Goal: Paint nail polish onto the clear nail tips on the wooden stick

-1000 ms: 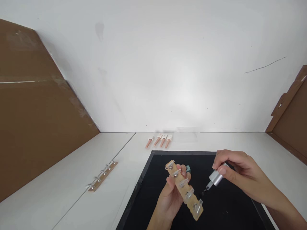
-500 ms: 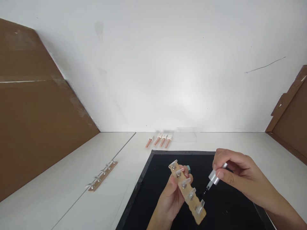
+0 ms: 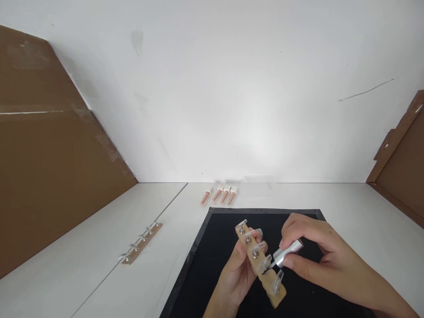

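A wooden strip [image 3: 261,267] with several clear nail tips on round metal studs is gripped by my left hand [image 3: 239,276], tilted above a black mat [image 3: 212,256]. Between the thumb and fingers of my right hand [image 3: 318,256] is a silver-capped brush [image 3: 287,253]. Its dark bristles are at the second nail tip from the strip's lower end; whether they touch it I cannot tell. Something teal [image 3: 260,232] shows by my left fingertips, mostly hidden behind the strip.
Another wooden strip with clear tips [image 3: 142,244] lies on the white table [image 3: 175,234] at the left. Several pink-and-white pieces [image 3: 226,194] lie beyond the mat. Brown boards [image 3: 59,150] stand at both sides, before a white wall [image 3: 232,88].
My right hand has moved left with the brush, bringing its bristles from beside the strip to a nail tip. The strip in my left hand has shifted slightly.
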A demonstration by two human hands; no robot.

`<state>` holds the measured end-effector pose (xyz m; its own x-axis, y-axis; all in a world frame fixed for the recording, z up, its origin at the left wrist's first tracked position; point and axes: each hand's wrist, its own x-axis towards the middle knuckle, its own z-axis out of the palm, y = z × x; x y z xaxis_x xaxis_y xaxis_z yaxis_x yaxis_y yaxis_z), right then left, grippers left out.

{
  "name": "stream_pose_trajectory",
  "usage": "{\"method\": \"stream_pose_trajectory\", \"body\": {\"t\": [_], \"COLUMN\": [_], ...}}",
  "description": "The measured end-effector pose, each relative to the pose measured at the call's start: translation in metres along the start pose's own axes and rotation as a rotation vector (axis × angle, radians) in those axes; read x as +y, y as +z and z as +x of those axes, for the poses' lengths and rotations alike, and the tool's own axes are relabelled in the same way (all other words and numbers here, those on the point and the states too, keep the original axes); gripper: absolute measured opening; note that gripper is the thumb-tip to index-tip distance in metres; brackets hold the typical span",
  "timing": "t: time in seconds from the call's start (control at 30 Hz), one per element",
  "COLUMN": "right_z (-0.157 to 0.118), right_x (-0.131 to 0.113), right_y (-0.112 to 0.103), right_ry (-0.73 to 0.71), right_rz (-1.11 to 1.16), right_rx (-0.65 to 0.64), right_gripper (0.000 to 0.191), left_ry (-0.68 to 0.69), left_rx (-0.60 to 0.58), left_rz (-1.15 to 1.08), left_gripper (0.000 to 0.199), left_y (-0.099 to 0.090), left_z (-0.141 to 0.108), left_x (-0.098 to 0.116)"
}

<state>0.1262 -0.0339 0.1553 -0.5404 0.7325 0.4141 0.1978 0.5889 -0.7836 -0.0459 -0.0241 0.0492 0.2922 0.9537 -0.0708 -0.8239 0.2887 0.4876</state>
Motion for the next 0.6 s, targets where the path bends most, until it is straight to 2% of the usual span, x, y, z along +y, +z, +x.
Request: {"method": "stream_pose_trajectory", "body": {"t": [0.37, 0.6], "right_z": [0.0023, 0.0009], "right_x": [-0.0011, 0.0011], "right_y": [0.0032, 0.0032], "right_ry": [0.064, 0.076], "right_rz": [-0.050, -0.046], "right_rx": [0.030, 0.011], "right_gripper": [0.011, 0.011], "left_ry": [-0.006, -0.001], "left_rx": [0.030, -0.002], "left_rz": [-0.021, -0.018], "left_gripper": [0.038, 0.036], "left_y": [0.0018, 0.0039], "left_z": [0.0001, -0.0014], "left_x": [-0.0004, 0.0002]}}
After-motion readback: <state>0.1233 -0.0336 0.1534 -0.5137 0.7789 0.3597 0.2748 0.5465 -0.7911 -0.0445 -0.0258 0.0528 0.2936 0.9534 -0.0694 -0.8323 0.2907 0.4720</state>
